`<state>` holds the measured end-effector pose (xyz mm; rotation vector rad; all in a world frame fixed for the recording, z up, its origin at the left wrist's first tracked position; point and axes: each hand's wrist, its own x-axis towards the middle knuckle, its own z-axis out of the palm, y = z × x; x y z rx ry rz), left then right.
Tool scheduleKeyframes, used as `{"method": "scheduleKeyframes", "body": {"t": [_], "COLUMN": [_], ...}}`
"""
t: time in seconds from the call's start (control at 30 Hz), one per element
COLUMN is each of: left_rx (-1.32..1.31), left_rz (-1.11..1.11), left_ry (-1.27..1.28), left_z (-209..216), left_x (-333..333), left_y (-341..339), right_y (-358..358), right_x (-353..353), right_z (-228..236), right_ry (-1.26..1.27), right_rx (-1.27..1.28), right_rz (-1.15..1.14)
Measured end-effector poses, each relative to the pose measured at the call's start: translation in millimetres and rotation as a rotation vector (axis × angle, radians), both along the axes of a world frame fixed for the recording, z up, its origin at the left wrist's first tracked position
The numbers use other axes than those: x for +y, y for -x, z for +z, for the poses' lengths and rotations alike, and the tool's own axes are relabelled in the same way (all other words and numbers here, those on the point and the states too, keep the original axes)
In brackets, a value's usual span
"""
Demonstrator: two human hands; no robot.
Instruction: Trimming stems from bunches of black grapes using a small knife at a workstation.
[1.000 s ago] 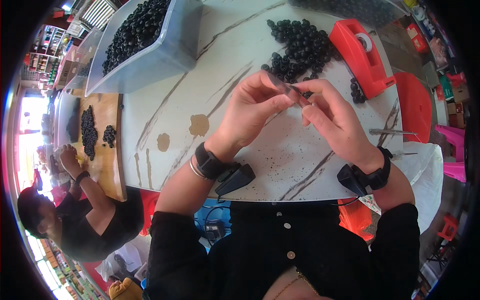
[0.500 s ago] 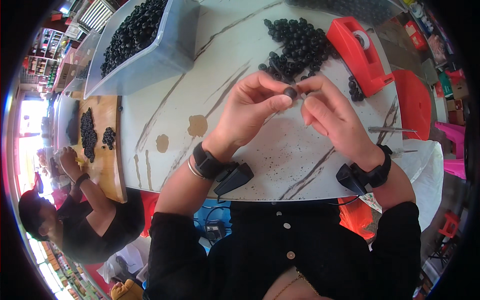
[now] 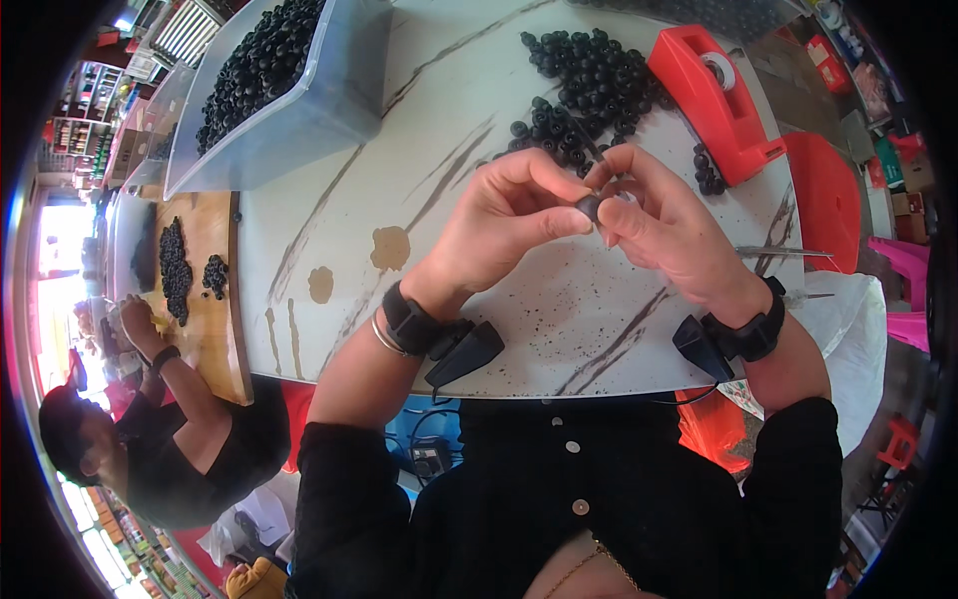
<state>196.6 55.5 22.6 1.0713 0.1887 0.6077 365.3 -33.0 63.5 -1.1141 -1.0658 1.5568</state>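
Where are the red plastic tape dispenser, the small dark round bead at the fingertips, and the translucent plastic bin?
Red plastic tape dispenser (image 3: 707,112): head view, middle of its body.
Small dark round bead (image 3: 589,207): head view, its visible side.
Translucent plastic bin (image 3: 334,115): head view, outer wall.

Grey-veined white table (image 3: 449,80); black beads (image 3: 604,85); red tape dispenser (image 3: 723,130).

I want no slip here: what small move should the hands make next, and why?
Probably hold the left hand steady while the right hand works at the dark bead: left thumb and finger pinch it, and the right thumb and fingers are close beside it.
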Motion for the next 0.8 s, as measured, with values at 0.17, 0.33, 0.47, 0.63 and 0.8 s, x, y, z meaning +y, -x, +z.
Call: {"method": "scheduleKeyframes", "body": {"t": [0.17,0.33,0.47,0.63,0.8], "left_rx": [-0.003,0.082,0.673,0.806,0.762], "left_rz": [-0.058,-0.067,0.096,0.342,0.289], "left_ry": [0.222,0.233,-0.633,-1.142,-1.070], "left_z": [14,19,21,12,19], "left_x": [5,15,9,4,3], "left_y": [3,14,10,7,5], "right_y": [-1,-1,-2,-1,-1], "right_x": [2,3,3,4,3], "right_z": [-8,-7,-8,-7,-7], "right_ry": [-0.031,-0.046,-0.037,-0.040,-0.043], "right_rx": [0.026,0.073,0.053,0.042,0.026], "right_rz": [-0.076,-0.094,-0.097,-0.091,-0.090]}}
